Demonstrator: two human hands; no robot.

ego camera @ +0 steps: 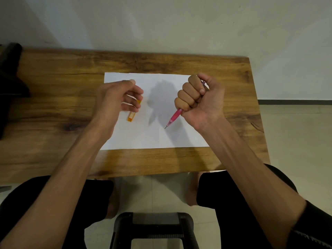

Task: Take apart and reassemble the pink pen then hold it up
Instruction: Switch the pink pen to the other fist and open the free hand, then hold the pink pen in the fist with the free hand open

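My right hand (197, 97) is closed in a fist around the pink pen (173, 118). The pen's pink grip and thin metal tip stick out below the fist, pointing down and left over the white paper (161, 137). Its upper end shows beside my thumb. My left hand (116, 97) hovers over the paper's left part with fingers loosely curled and apart, holding nothing. Under its fingers lies a small orange case (132, 116), partly hidden.
The paper lies on a wooden table (53, 105) set against a pale wall. A dark object (10, 83) stands at the table's left edge. A black stool (154, 229) sits between my knees, below the front edge.
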